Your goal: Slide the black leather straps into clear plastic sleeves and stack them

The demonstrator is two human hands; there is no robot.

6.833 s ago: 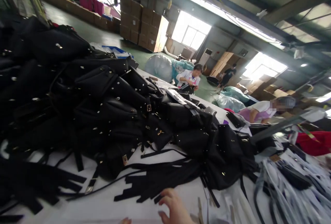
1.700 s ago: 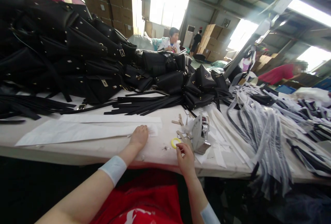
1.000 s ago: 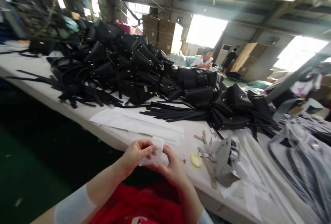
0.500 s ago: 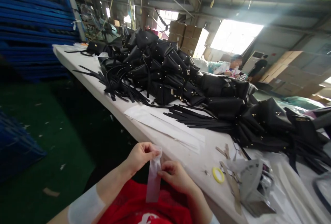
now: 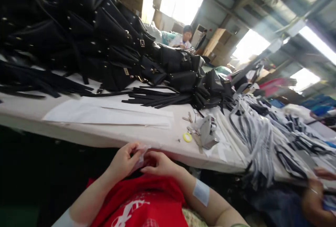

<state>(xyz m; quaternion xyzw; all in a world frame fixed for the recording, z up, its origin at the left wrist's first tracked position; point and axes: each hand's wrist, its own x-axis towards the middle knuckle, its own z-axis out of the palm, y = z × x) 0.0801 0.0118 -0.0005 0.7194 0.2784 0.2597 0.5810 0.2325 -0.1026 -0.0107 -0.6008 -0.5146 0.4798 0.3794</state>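
Note:
My left hand (image 5: 125, 161) is closed, pinching a strip of translucent whitish plastic (image 5: 143, 149) between thumb and fingers. My right hand (image 5: 160, 165) is curled around the lower part of the same strip, its fingertips partly hidden. Both hands are just off the table's near edge, above the red apron (image 5: 149, 199). The strip is crumpled between them, and most of it is out of sight. On the table beyond lie flat white sheets (image 5: 105, 113).
Black bags (image 5: 112, 45) are heaped along the far side, with black straps (image 5: 157, 96) before them. To the right are a yellow ring (image 5: 187, 137), a grey metal device (image 5: 209, 132) and pale straps (image 5: 258, 132). A co-worker's arm (image 5: 313, 192) is at far right.
My view has swung to the right, bringing the pale straps and a co-worker's arm into sight. The strip hung down long before; now it is bunched between my hands.

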